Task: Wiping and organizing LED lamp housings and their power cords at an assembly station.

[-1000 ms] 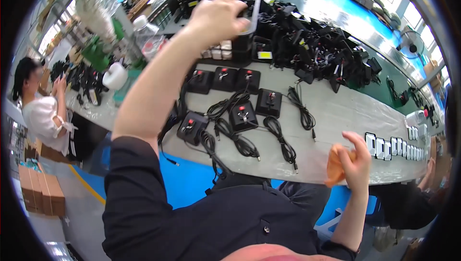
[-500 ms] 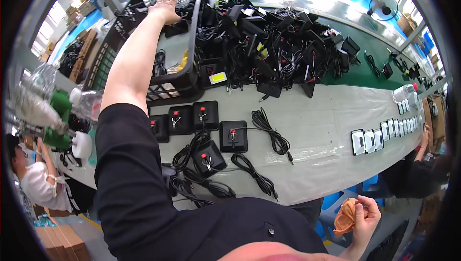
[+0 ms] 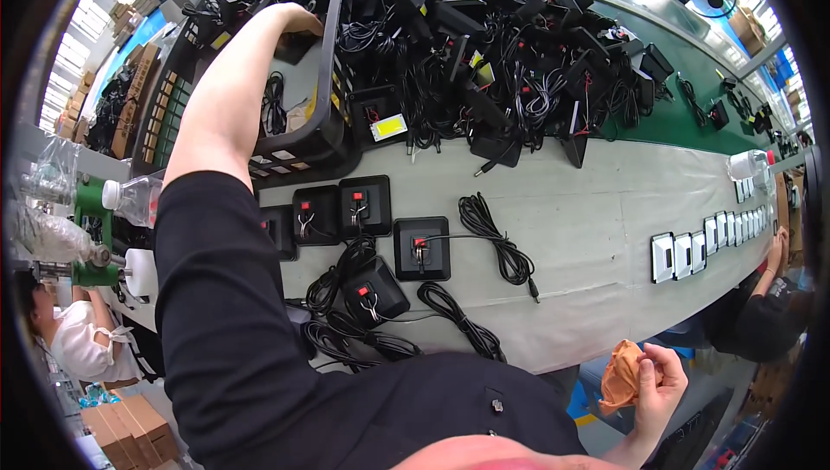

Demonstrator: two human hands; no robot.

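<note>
My left hand [image 3: 302, 19] reaches down inside a black plastic crate [image 3: 327, 68] at the upper left. Its fingers dip out of sight, so what they touch cannot be made out. Black cables and dark square parts lie around it in the crate. At the lower right, in front of the table edge, my right hand [image 3: 662, 381] is closed on a crumpled orange cloth [image 3: 621, 377]. Below the crate, several black square housings [image 3: 421, 249] with red connectors lie on the grey table cover, and coiled black cables [image 3: 499, 241] run beside them.
A big tangled heap of black housings and cables [image 3: 519, 63] spreads right of the crate. Rows of small white-faced units [image 3: 663, 257] stand near a clear bottle [image 3: 749, 164] at the right. Other people sit at both sides. A green machine [image 3: 91, 202] stands at the left.
My left hand has dropped from above the crate's far part down into it, its fingers now hidden. My right hand still grips the orange cloth. The view has shifted slightly.
</note>
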